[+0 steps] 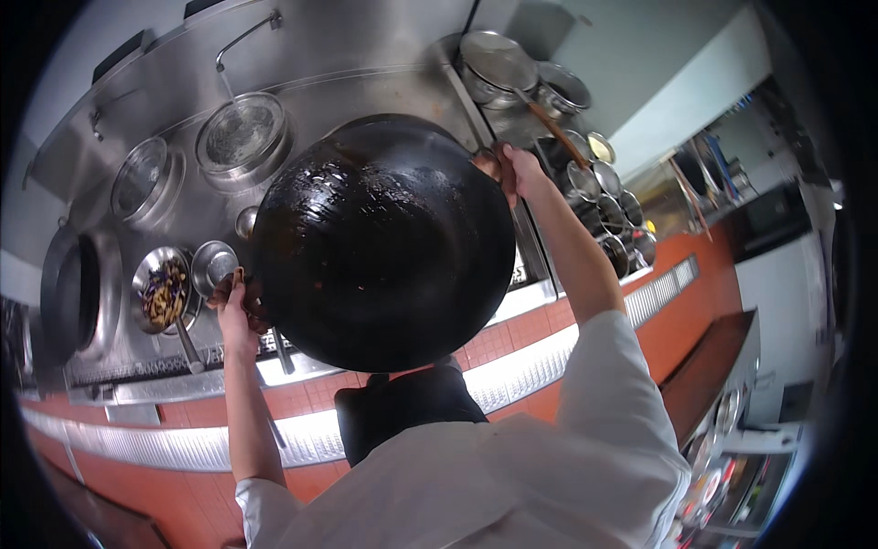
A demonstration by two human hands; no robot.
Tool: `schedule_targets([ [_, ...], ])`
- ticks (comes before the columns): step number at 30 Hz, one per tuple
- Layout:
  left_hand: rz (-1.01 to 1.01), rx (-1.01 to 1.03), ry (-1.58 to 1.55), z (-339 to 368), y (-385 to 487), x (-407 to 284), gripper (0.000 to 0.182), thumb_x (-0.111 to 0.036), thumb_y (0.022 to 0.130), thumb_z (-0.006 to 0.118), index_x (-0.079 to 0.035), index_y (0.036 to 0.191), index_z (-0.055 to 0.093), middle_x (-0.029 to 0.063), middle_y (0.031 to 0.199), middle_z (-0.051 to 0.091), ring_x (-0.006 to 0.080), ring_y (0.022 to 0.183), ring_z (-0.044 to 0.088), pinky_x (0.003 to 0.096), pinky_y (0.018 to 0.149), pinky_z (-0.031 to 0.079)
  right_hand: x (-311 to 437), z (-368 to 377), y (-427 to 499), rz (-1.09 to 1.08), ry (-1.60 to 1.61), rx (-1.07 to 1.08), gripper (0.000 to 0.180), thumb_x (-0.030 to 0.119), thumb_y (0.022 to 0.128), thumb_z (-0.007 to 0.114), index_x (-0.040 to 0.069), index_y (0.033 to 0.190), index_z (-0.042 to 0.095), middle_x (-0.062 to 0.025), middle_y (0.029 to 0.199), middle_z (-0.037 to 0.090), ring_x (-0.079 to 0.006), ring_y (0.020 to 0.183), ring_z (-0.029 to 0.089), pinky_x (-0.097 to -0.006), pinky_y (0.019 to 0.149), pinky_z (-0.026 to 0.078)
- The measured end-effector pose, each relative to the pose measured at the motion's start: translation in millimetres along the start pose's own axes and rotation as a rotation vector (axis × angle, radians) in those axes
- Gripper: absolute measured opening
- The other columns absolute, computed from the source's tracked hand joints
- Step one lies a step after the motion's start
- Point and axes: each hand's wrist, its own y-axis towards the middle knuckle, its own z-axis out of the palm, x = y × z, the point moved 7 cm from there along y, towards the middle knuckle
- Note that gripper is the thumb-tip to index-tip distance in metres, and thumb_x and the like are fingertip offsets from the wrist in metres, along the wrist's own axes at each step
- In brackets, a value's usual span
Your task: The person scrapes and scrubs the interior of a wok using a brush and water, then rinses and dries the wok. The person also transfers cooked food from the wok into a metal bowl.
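Note:
A large black wok [384, 254] is raised in front of my body, held by both hands at opposite sides. Wet, shiny streaks cover its upper left part, and no food shows in it. My left hand [236, 312] grips the left side, with something dark brown, perhaps a cloth, bunched at the fingers. On the right rim, my right hand [518, 171] is closed around the other side, also with brown material under the fingers. Just beyond the left hand are a small steel bowl [215, 266] and a long-handled steel strainer [188, 346] holding cooked pieces of food [163, 295]. The wok hides the stove beneath it.
On the steel range stand two pots with mesh strainers [240, 134] [140, 182], one under a tap [247, 38]. Another dark wok [65, 295] leans at far left. Right are stacked pots [497, 65] and several seasoning containers [607, 178]. A floor grate [535, 360] crosses the red tiles.

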Motion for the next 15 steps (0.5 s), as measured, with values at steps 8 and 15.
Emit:
schedule_targets([
  [8, 0.224, -0.392, -0.089, 93.6, -145.5, 35.9, 0.026, -0.005, 0.104, 0.055, -0.004, 0.130, 0.058, 0.0076, 0.124, 0.066, 0.0187, 0.107, 0.066, 0.0344, 0.093, 0.055, 145.6, 4.8, 101.6, -0.442, 0.261, -0.070, 0.027, 0.025, 0.109, 0.058, 0.004, 0.124, 0.064, -0.0046, 0.118, 0.069, -0.0188, 0.104, 0.062, -0.0366, 0.091, 0.051],
  [15, 0.107, -0.440, -0.041, 221.3, -173.1, 115.4, 0.043, -0.018, 0.104, 0.065, -0.007, 0.143, 0.051, 0.0106, 0.117, 0.069, 0.0228, 0.096, 0.071, 0.0346, 0.070, 0.060, 147.1, -95.3, 18.0, -0.476, 0.587, 0.332, 0.042, 0.025, 0.110, 0.059, 0.004, 0.146, 0.053, -0.0071, 0.143, 0.061, -0.0209, 0.132, 0.057, -0.0395, 0.113, 0.043],
])
